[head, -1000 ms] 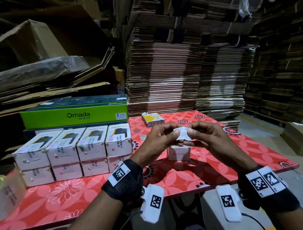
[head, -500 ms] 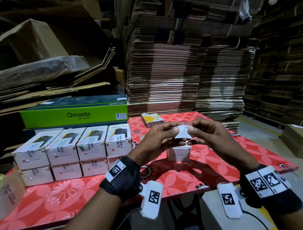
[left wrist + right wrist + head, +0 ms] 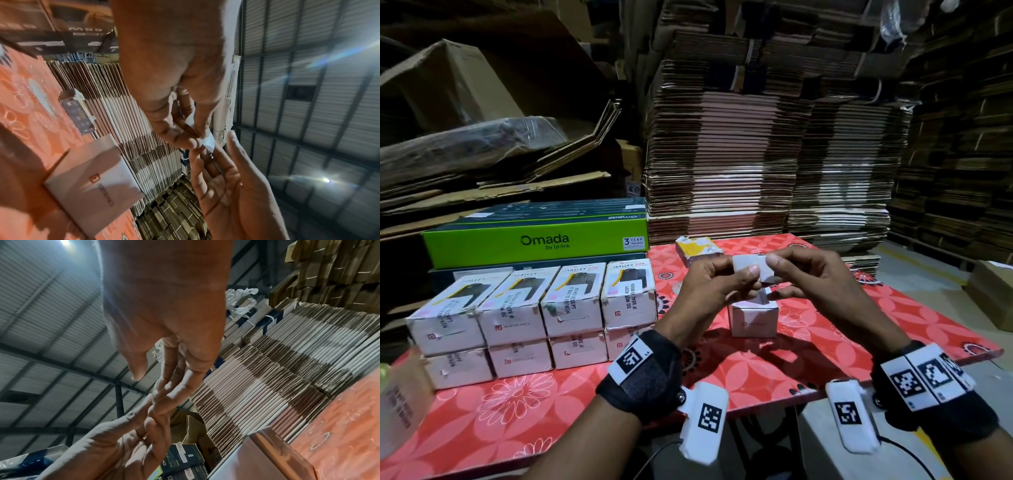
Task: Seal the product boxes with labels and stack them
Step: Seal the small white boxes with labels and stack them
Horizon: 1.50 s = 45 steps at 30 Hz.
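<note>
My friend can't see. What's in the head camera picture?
Two hands, left hand and right hand, pinch a small white label above a single white box on a red flowery table. To the left, sealed boxes sit stacked in two layers.

Head view dim; cardboard stacks (image 3: 774, 154) behind my table (image 3: 893, 318) bow at the frame edges. My hands cast dark shadows on the table. Left wrist view: ceiling lamp (image 3: 325, 180) flares in streaks; white box (image 3: 92, 183) blurred. Right wrist view soft, glare from a lamp (image 3: 64, 242) at the top.
</note>
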Motion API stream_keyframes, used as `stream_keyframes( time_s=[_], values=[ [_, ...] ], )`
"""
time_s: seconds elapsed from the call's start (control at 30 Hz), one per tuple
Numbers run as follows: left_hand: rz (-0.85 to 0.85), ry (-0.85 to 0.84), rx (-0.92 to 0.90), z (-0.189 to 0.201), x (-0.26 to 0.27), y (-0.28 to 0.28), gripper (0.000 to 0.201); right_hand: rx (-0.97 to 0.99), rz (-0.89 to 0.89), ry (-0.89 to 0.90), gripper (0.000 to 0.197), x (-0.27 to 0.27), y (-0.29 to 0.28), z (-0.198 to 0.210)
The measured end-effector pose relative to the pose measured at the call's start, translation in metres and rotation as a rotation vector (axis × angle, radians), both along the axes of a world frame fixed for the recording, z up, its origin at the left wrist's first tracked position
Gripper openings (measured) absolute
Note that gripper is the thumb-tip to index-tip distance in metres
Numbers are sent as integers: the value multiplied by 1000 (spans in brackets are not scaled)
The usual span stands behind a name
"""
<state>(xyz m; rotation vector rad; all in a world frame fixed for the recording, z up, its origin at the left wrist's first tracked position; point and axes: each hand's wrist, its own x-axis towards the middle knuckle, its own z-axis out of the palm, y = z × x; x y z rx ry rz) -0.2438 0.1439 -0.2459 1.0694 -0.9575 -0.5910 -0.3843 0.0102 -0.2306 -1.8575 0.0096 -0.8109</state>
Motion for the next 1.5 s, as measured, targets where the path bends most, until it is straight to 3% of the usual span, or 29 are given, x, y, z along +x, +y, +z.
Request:
stream_keyframes(
  time_s=[0.2,0.47,0.63,1.07,1.23,1.37,1.5],
  values=[
    [18,-69,5,0,-2,2,19,-33,-17,-10,24,2,-7,-2],
    [-12,-109,35,4,-4,8,24,-32,104,70,22,-8,-8,6],
    [-53,-49,32,4,-6,7,26,82,164,93,18,-10,-7,7],
    [6,64,-20,9,-18,7,23,265,9,-38,8,-6,4,7],
    [14,97,10,10,-20,7,29,301,-13,-49,12,-5,7,8],
    [3,180,74,12,-21,7,25,385,8,-33,26,-4,6,8],
    [3,240,144,13,-18,6,27,429,95,67,24,-2,6,8]
  ],
)
